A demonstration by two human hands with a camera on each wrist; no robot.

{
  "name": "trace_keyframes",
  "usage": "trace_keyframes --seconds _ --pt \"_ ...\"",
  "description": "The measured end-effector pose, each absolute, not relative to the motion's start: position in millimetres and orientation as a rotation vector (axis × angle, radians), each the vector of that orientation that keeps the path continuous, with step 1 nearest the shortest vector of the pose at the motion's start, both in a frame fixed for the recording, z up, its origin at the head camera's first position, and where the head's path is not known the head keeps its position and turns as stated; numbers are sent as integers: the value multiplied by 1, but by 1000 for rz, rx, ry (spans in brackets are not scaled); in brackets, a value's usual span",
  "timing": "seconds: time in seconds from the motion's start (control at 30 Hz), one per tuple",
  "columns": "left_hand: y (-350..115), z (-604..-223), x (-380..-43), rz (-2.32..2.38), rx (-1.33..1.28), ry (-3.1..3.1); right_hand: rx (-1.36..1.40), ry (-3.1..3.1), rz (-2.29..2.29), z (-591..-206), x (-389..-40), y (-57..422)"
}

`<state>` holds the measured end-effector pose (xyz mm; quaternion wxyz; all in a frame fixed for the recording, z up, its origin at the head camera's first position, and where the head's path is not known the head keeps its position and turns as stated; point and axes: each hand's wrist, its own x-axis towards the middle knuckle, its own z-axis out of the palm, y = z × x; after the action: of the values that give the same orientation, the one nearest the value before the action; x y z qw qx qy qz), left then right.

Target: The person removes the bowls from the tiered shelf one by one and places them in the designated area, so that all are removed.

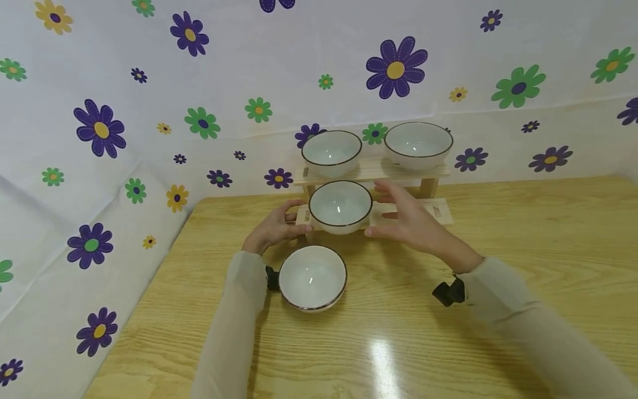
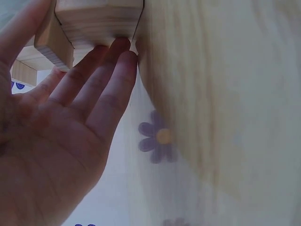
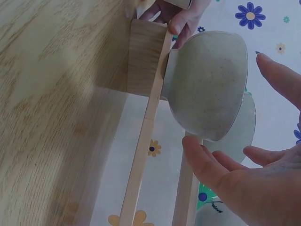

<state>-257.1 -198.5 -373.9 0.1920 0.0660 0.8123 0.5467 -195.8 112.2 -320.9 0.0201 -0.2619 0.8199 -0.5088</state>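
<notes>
A two-tier wooden rack [image 1: 442, 210] carries three white bowls with dark rims. My left hand [image 1: 275, 226] holds the left end of its lower shelf, thumb on top at the front; the left wrist view shows fingers [image 2: 110, 94] against the wooden leg [image 2: 101, 21]. One bowl [image 1: 340, 205] sits toward the left of the lower shelf. To its right is my right hand [image 1: 411, 221], fingers and thumb spread apart. In the right wrist view, a fingertip [image 3: 192, 143] is right by the bowl's side [image 3: 207, 87].
Two bowls, one left [image 1: 332, 152] and one right [image 1: 418, 145], stand on the upper shelf. Another bowl [image 1: 313, 278] is on the wooden table [image 1: 423, 343] in front of the rack, near my left wrist. A flowered cloth [image 1: 319, 50] hangs behind and to the left.
</notes>
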Motion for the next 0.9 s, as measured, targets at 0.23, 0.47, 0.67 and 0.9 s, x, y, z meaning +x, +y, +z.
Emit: trace_keyframes --seconds 0.23,0.47,0.67,0.9 --pt "-201 -375 -257 1546 191 2274 -825 2492 -1596 -325 -200 106" --pt "-200 -374 -258 1520 197 2296 -874 2468 -1593 -327 -207 99" --pt "-199 -373 -259 1523 189 2288 -934 2507 -1563 -330 -212 94" --pt "-199 -373 -259 1527 175 2280 -922 2545 -1509 -333 -217 86"
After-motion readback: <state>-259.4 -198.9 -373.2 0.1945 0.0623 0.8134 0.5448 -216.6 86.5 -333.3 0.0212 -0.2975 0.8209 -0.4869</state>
